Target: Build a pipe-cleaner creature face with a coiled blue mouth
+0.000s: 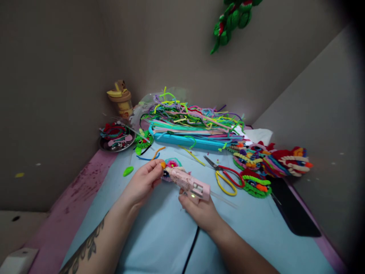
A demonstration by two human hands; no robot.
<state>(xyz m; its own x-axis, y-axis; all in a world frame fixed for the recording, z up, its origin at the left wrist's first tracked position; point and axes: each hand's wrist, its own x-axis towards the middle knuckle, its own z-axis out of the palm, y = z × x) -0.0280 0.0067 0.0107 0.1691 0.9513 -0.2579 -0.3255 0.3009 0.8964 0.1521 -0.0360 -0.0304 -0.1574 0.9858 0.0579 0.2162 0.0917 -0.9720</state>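
My left hand [148,176] pinches a small orange fuzzy piece [163,165] between thumb and fingertips. In my right hand [196,207] is a pink glue gun [189,183], its nozzle pointing left, close to the orange piece. A clear glue stick [224,199] sticks out of its back, and a small light glows on its side. Behind the nozzle lies a round, colourful pipe-cleaner piece [173,163] with a pink centre, partly hidden by the gun. A bright green leaf-shaped piece [128,171] rests left of my left hand.
A blue tray [188,142] heaped with pipe cleaners [182,114] stands at the back. Scissors [225,176] with red and yellow handles lie right of the gun, near several pipe-cleaner figures [253,186] and a black phone-like slab [296,213]. A metal bowl [110,149] and a cup [122,101] are back left.
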